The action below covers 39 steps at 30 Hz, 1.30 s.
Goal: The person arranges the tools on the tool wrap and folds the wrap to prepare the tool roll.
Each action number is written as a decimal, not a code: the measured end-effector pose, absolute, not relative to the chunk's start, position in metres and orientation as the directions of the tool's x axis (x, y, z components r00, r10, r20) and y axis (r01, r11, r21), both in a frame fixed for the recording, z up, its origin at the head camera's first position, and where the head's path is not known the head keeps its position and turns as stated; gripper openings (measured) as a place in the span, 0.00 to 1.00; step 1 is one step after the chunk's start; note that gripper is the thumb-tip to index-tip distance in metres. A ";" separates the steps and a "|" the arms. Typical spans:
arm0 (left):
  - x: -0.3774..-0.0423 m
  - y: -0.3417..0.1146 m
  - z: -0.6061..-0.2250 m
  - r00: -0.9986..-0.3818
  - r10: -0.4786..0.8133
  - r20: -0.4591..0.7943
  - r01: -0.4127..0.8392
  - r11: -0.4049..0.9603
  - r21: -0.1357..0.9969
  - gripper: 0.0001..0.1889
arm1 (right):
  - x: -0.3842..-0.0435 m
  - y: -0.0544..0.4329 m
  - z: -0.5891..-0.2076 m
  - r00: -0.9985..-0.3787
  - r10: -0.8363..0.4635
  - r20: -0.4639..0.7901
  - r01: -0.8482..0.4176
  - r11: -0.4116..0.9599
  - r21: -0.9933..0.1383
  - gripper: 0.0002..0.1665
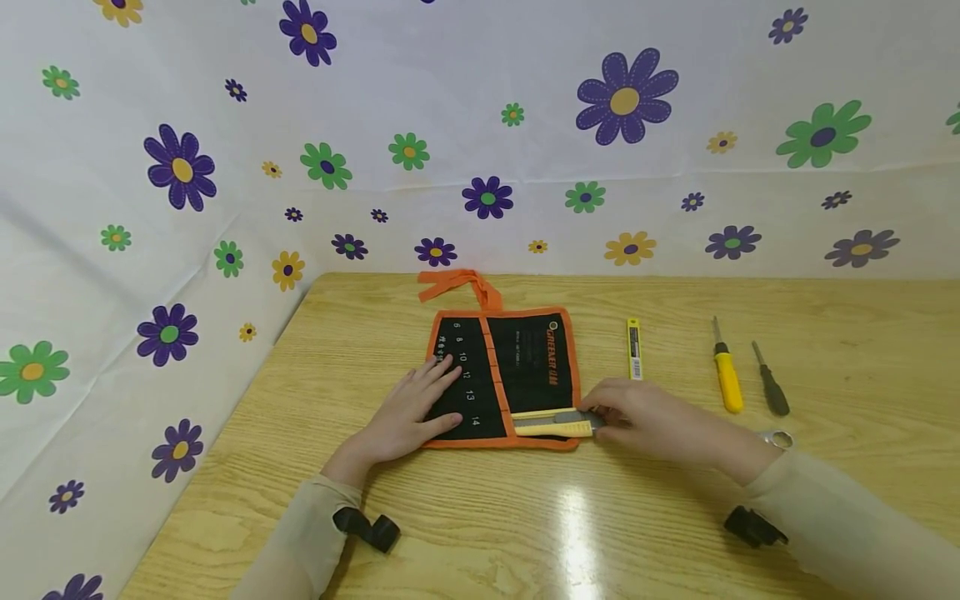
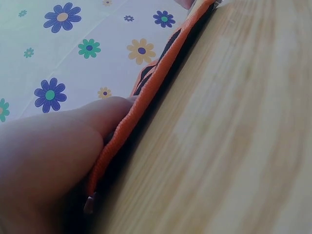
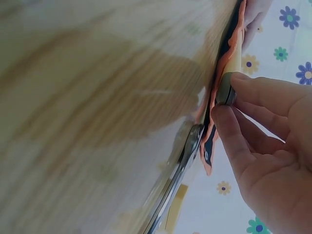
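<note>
A black tool roll (image 1: 525, 354) with orange edging lies spread on the table, numbers printed on its left part. On that left part rests my left hand (image 1: 401, 417), fingers extended and thumb spread. A yellow utility knife (image 1: 551, 430) lies across the lower right of the roll, its left end at the orange seam of the pockets; whether it is inside a pocket I cannot tell. My right hand (image 1: 652, 421) pinches the knife's dark right end between thumb and fingers. The right wrist view shows this pinch on the grey knife end (image 3: 225, 90) closely.
To the right lie a small yellow-and-black blade case (image 1: 634, 346), a yellow-handled screwdriver (image 1: 727, 379) and a dark-handled screwdriver (image 1: 772, 390). A metal wrench (image 1: 780, 438) is partly hidden behind my right forearm. The roll's orange ties (image 1: 457, 282) reach toward the flowered cloth (image 1: 525, 225).
</note>
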State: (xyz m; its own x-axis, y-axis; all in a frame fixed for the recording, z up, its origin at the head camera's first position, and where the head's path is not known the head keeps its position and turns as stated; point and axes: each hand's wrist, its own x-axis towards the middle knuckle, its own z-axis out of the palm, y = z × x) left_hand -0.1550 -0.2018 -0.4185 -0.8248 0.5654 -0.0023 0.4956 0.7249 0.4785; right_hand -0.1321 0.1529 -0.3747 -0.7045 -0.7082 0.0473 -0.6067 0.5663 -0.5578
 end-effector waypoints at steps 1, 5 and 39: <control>-0.155 -0.202 -0.418 -0.824 0.566 -0.005 0.496 0.726 0.477 0.36 | -0.132 0.152 -0.375 -0.704 -0.709 0.051 -0.609 0.565 -0.557 0.16; -0.154 -0.201 -0.417 -0.821 0.571 -0.014 0.497 0.726 0.475 0.36 | -0.130 0.146 -0.376 -0.698 -0.714 0.058 -0.610 0.550 -0.570 0.15; -0.153 -0.201 -0.418 -0.812 0.583 0.012 0.521 0.717 0.464 0.34 | -0.130 0.097 -0.376 -0.678 -0.732 0.061 -0.643 0.551 -0.532 0.13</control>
State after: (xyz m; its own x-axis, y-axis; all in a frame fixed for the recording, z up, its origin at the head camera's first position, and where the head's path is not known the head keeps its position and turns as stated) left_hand -0.1526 -0.2009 -0.4176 -0.8123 0.5831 0.0120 0.5212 0.7166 0.4636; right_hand -0.1299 0.0968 -0.3759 -0.6781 -0.7325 0.0610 -0.6431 0.5511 -0.5317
